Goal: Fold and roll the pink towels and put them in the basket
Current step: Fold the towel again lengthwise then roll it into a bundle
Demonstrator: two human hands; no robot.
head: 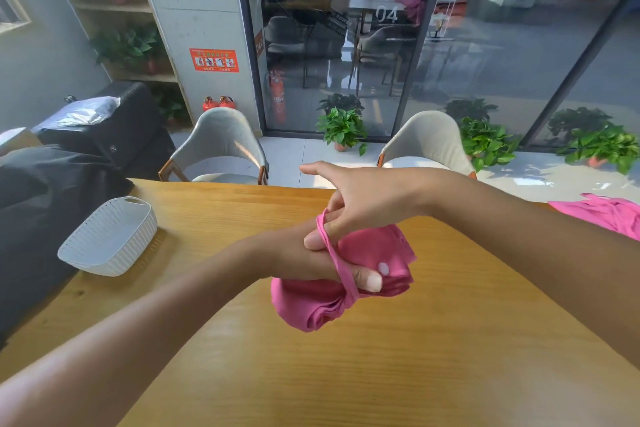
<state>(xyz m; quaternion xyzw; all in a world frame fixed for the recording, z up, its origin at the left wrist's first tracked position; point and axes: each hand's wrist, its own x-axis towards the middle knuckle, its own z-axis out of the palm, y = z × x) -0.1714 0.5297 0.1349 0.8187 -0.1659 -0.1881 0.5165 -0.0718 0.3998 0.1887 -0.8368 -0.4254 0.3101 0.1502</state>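
Both hands are busy with one rolled pink towel (346,302), held up just above the wooden table (346,374). The left hand (311,253) is clamped around the bundle, thumb (367,279) pressing on top, the rest of its fingers curled underneath where I can't really see them. The right hand (360,204) comes in from the other side and has a thin pink loop (341,270) of the same fabric hooked over a couple of its fingers; the strap runs from those fingers down across the left thumb and around the roll. Its index finger sticks out straight, pointing away and touching nothing. The white ribbed basket (110,236) sits well off past the left hand's knuckle side, near the table's far-left corner, tilted and with nothing pink in it. Another pink towel (602,215) lies crumpled at the table's edge beyond the right forearm, well apart from both sets of fingers.
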